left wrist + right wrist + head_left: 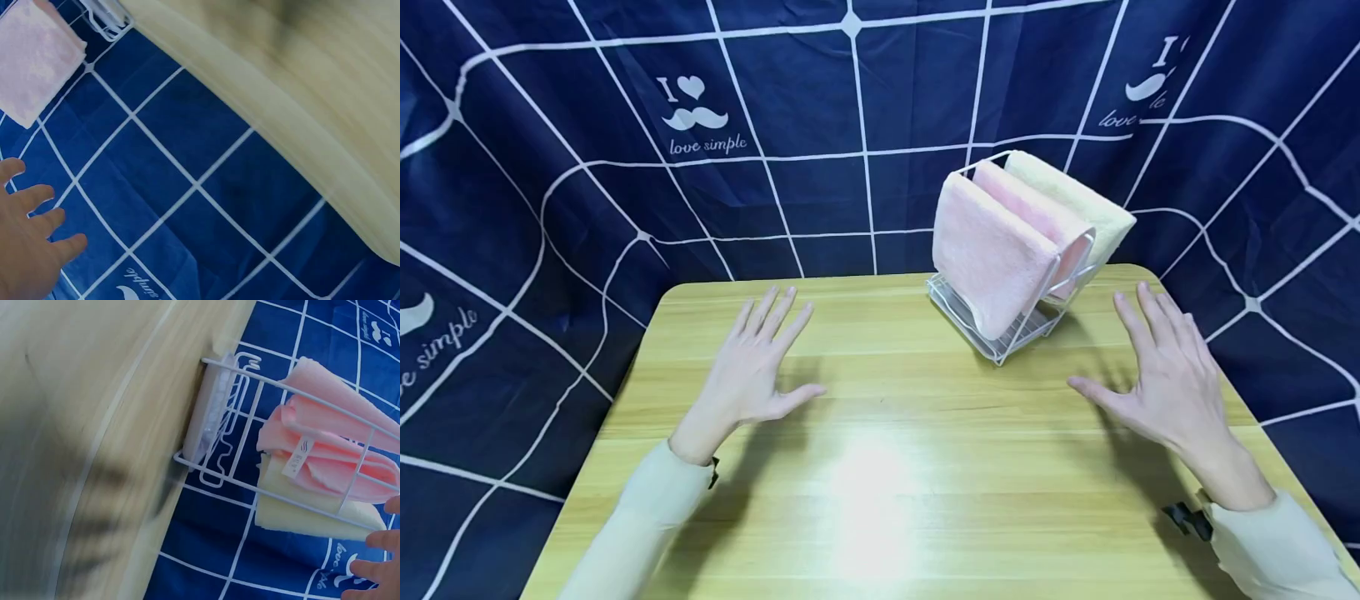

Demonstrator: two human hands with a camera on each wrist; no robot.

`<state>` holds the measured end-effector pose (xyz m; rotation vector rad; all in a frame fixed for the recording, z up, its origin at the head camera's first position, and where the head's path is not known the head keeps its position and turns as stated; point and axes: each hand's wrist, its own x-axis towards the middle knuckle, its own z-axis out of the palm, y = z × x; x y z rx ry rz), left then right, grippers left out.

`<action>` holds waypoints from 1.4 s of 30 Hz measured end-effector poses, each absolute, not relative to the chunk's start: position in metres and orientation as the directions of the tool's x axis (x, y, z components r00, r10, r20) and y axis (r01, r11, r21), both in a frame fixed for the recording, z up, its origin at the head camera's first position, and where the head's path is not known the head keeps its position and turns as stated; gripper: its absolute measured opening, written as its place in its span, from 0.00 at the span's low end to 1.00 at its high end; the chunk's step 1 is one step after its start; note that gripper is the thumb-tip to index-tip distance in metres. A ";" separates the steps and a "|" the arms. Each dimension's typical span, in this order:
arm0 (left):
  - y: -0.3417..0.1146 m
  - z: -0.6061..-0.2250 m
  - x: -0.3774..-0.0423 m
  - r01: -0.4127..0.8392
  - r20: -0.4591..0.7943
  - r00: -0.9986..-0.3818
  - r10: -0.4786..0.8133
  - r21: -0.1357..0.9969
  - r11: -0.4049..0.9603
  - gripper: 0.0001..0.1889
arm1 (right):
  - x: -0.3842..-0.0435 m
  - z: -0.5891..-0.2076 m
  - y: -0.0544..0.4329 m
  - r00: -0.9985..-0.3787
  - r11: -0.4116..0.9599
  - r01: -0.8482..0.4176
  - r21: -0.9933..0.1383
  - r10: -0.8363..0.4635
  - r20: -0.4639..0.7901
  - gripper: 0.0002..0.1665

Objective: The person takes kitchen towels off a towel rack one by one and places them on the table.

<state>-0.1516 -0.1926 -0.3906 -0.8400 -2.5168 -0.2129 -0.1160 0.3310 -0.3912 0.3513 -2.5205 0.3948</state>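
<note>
Wire rack [961,313] in all views

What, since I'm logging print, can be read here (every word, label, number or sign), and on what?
"I", heart, moustache, "love simple": on blue fabric.
"I", moustache, "love", "le", interrupted: same fabric, head view right.
Moustache, "simple", preceding word cut off: same fabric, head view left.
Wrist views show parts of this print.
White tag on a pink towel: logo, lettering too small to read.
No readable numbers.

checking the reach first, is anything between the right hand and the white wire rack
Nothing visible stands between the right hand and the white wire rack; in the head view, only the wood-grain tabletop shows in the gap.
</note>
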 end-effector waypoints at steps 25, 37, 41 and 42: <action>-0.095 -0.337 -0.214 0.781 0.569 -0.472 0.674 -0.085 0.619 0.50 | -0.145 -0.385 0.304 -0.674 0.739 -0.439 -0.511 0.105 0.731 0.42; -0.056 -0.320 -0.233 0.833 0.567 -0.409 0.715 -0.089 0.546 0.43 | -0.165 -0.374 0.288 -0.653 0.489 -0.522 -0.699 0.297 0.696 0.26; -0.043 -0.316 -0.239 0.845 0.555 -0.392 0.734 -0.098 0.525 0.42 | -0.172 -0.373 0.285 -0.654 0.422 -0.556 -0.716 0.311 0.690 0.23; -0.040 -0.315 -0.240 0.848 0.552 -0.388 0.738 -0.101 0.521 0.42 | -0.174 -0.372 0.284 -0.653 0.408 -0.563 -0.719 0.314 0.689 0.22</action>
